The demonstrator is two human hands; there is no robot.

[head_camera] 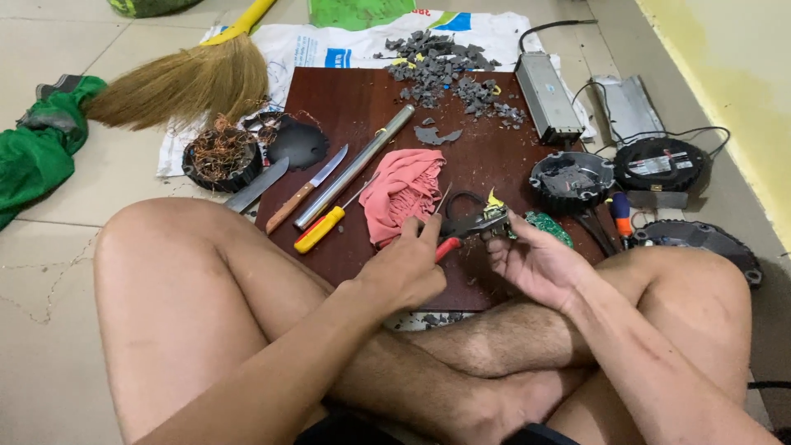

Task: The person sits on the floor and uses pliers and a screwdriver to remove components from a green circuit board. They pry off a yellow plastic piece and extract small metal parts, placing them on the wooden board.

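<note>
A dark wooden board (362, 107) lies on the floor at the middle of the frame, its near edge against the person's crossed legs. Bare board shows only in its upper-left part; the rest is crowded.

The left hand (404, 268), at the lower middle, is curled tight around the red handles of a pair of pliers (470, 224), knuckles up. The right hand (535, 264), just to its right, lies palm up with bent fingers cupping a small green circuit board (550, 227); the plier tip meets that piece, though the exact contact is hard to see.

A pink rag (402, 191) lies just above the left hand, with a yellow-handled screwdriver (321, 228), a knife (306, 191) and a metal tube (354, 165) to its left. At the left, a round black casing (221, 156) holds tangled copper wire. Grey broken fragments (445, 70) heap at the board's top edge.
</note>
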